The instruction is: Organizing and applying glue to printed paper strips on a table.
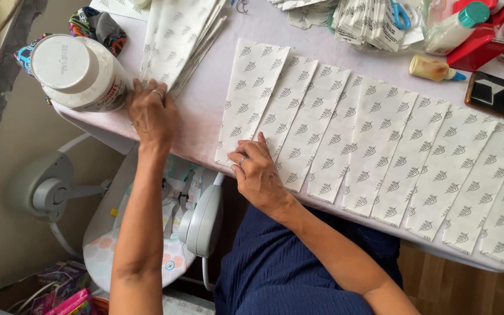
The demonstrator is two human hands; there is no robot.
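Note:
Several long white paper strips (345, 134) with a leaf print lie side by side, overlapping, in a row across the pale table (205, 111). My right hand (256, 172) presses flat on the near end of the leftmost strips, a ring on one finger. My left hand (151, 111) rests on the near end of a stack of the same printed papers (179, 38) at the table's left, fingers spread on the top sheets, also with a ring. Neither hand has lifted anything.
A large white tub with a lid (77, 73) stands at the table's left corner beside a colourful cloth (97, 26). Far right hold a red box (479, 41), small bottles (436, 69), a phone (500, 96), scissors (401, 14). A baby seat (164, 233) is below.

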